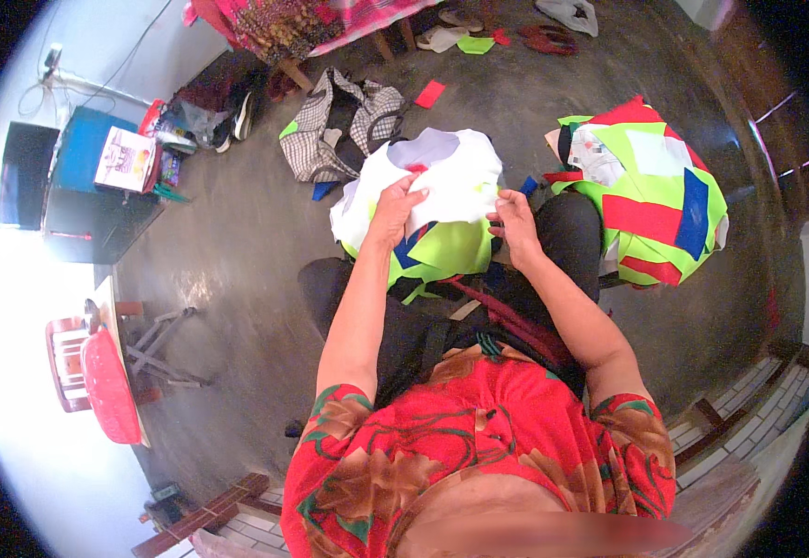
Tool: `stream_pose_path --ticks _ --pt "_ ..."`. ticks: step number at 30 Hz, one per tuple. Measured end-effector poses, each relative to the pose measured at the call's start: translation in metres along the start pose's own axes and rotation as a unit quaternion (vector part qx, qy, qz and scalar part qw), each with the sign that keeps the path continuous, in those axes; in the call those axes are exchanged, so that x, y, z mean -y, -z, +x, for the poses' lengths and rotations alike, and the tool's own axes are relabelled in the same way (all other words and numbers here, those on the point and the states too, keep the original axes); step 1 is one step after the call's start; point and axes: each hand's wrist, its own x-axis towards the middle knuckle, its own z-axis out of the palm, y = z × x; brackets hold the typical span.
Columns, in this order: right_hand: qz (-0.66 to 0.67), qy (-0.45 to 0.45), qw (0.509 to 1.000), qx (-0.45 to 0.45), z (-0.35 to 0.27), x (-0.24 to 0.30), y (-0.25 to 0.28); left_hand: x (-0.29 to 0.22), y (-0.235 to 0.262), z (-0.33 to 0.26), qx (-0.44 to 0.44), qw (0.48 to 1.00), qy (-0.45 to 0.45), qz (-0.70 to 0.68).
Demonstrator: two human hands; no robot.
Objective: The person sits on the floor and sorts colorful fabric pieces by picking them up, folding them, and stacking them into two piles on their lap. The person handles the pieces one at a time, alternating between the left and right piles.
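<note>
Over my lap lies a white piece of cloth [460, 191], overexposed in places, with a round grey-lilac area [428, 146] at its far side. Bright green cloth [456, 253] with bits of blue shows below it. My left hand [395, 209] grips the white cloth near its middle, the thumb on top. At the cloth's right edge my right hand [516, 225] pinches it between thumb and fingers. A small red patch [417, 168] shows just beyond my left fingertips.
To the right stands a heaped bundle of green, red and blue cloth pieces [642, 219]. A checked bag [316, 135] lies on the floor ahead, with a red scrap [430, 94] nearby. A blue cabinet [98, 149] and a red plastic chair [109, 386] stand left.
</note>
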Motion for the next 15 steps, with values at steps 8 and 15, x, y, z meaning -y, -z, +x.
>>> stream_pose_path --ticks 8,15 --pt "0.031 0.046 0.998 0.007 -0.005 0.020 0.006 -0.061 -0.033 0.071 0.084 0.991 -0.093 -0.045" --pt "0.037 0.027 0.998 0.046 -0.002 0.021 0.006 -0.013 0.035 0.105 -0.073 0.961 -0.059 0.259"
